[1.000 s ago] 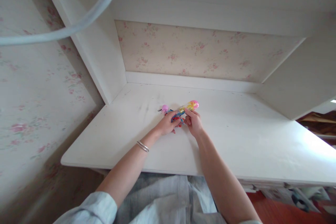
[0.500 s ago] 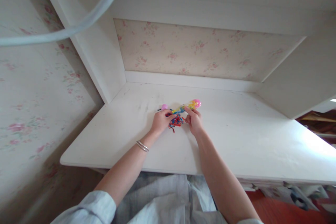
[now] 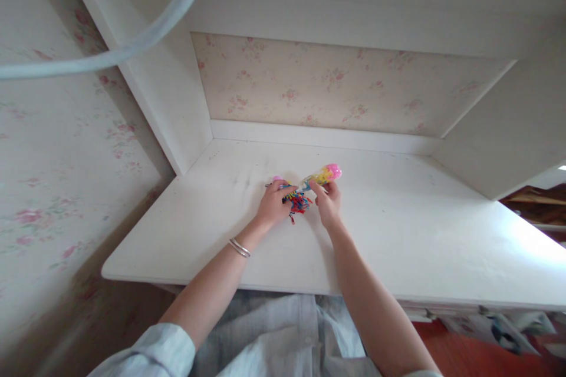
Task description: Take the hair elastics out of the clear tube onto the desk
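Observation:
A clear plastic tube (image 3: 322, 175) with a pink cap and yellow contents lies slanted on the white desk (image 3: 398, 235). My right hand (image 3: 328, 201) has its fingers closed on the tube's lower part. A tangle of red and blue elastic bands (image 3: 299, 202) sits at the tube's lower end between both hands. My left hand (image 3: 273, 205), with a silver bangle on the wrist, pinches at the bands. A small pink bead on a dark band (image 3: 276, 179) peeks out just behind the left hand.
The desk sits in a white alcove with a side panel (image 3: 163, 88) at left, a shelf overhead and floral wallpaper (image 3: 336, 88) behind. A pale blue hose (image 3: 132, 41) arcs across the upper left. A red floor with clutter (image 3: 499, 336) shows at lower right.
The right hand has tilted the tube slightly up and to the right. The left hand has shifted a little and the bands are more spread out between the hands.

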A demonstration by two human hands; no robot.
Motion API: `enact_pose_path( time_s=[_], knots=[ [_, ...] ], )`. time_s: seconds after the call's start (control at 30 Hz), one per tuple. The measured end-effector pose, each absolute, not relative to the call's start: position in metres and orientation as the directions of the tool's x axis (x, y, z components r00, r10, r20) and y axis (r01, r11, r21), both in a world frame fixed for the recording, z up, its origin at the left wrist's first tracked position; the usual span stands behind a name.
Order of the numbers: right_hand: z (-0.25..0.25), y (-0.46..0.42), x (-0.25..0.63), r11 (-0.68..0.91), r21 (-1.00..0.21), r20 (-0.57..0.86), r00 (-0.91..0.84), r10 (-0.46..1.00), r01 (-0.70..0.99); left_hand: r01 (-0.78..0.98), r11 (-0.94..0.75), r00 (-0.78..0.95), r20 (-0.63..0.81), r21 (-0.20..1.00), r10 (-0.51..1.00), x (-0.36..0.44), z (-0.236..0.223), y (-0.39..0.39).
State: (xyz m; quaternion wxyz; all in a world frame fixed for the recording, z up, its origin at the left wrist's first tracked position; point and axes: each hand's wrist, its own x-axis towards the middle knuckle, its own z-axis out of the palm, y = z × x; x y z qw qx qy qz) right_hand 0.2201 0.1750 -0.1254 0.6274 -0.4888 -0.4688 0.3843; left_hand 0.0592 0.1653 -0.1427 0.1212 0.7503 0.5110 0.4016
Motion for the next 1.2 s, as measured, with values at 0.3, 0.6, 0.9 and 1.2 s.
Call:
enact_pose_path(
  time_s=[0.3, 0.6, 0.9, 1.2],
  knots=[
    [-0.1285, 0.1706, 0.2215, 0.211, -0.870, 0.381, 0.334, 0.862, 0.446, 0.728, -0.399, 0.093, 0.496, 0.557, 0.863, 0.0580, -0.1441, 0.1676],
    [-0.1280, 0.1712, 0.2205, 0.174, -0.874, 0.342, 0.320, 0.883, 0.453, 0.655, -0.428, 0.127, 0.468, 0.623, 0.875, 0.0595, -0.1355, 0.1661],
    [-0.1243, 0.1769, 0.2190, 0.108, -0.990, 0.080, 0.265, 0.961, -0.094, 0.694, -0.429, 0.130, 0.485, 0.579, 0.865, 0.0594, -0.1374, 0.1657],
    [-0.1219, 0.1724, 0.2123, -0.047, -0.894, -0.048, -0.008, 0.999, -0.447, 0.575, -0.557, 0.255, 0.516, 0.599, 0.818, 0.0640, -0.1401, 0.1613]
  ],
)
